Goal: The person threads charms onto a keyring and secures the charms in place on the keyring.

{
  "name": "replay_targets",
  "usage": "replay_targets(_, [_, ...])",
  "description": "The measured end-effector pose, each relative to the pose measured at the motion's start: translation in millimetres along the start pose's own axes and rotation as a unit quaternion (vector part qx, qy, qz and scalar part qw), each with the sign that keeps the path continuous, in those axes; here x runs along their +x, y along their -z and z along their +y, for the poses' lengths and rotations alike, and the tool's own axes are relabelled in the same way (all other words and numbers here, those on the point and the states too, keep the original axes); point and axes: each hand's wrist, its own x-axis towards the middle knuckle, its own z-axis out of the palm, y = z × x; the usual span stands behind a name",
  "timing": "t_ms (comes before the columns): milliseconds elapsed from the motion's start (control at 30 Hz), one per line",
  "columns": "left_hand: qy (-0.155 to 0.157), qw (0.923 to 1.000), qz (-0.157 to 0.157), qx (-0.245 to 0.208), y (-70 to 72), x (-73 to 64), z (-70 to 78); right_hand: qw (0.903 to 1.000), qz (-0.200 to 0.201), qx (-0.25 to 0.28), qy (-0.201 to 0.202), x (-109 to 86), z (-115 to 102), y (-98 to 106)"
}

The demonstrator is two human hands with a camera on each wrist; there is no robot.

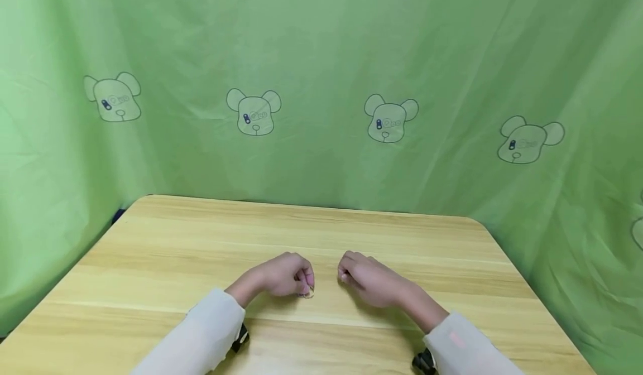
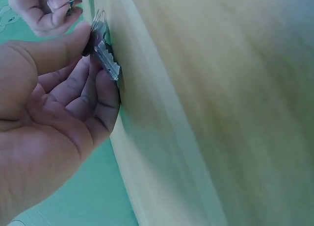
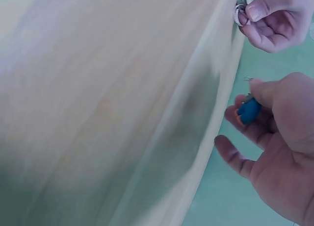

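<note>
My left hand (image 1: 287, 274) is just above the table, left of centre, and pinches a metal key (image 2: 106, 61) between thumb and fingers. The key's toothed blade points downward in the left wrist view. A thin metal ring (image 3: 240, 15) shows at those fingertips in the right wrist view. To the right, a short gap away, my right hand (image 1: 373, 281) pinches a small blue pendant (image 3: 249, 111) with an orange edge. A bit of thin metal (image 3: 248, 79) sticks out past the right thumb. The fingers hide most of the pendant from the head view.
Both hands are over a light wood-grain table (image 1: 321, 232). A green curtain (image 1: 321, 40) printed with bear heads hangs behind it and along its sides. Dark wrist straps (image 1: 424, 362) show under the pale sleeves (image 1: 201, 330).
</note>
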Motion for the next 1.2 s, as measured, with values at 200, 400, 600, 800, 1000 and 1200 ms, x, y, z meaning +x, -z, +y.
replay_targets(200, [-0.01, 0.9981, 0.055, -0.027, 2.2, 1.8, -2.2, 0.9971, 0.041, 0.064, -0.006, 3.6, 1.8, 3.1])
replay_targets(400, [0.008, 0.9885, 0.126, -0.083, 1.9, 3.9, -4.9, 0.9896, 0.097, 0.105, -0.014, 7.1, 3.3, 7.9])
replay_targets(600, [0.014, 0.9693, 0.194, -0.151, 4.0, 5.4, 3.6, 0.9788, 0.143, 0.146, -0.01, 13.5, 0.6, 13.9])
replay_targets(800, [0.006, 0.9567, 0.235, -0.171, 7.8, 5.8, 17.6, 0.9668, 0.179, 0.181, -0.015, 19.9, -5.3, 19.2])
replay_targets(1000, [0.001, 0.9404, 0.267, -0.21, 9.5, 5.4, 29.2, 0.9576, 0.204, 0.203, -0.017, 27.0, -11.4, 21.9])
replay_targets(1200, [0.004, 0.9268, 0.297, -0.23, 11.4, 7.2, 36.0, 0.9519, 0.216, 0.217, -0.011, 32.2, -17.0, 25.8])
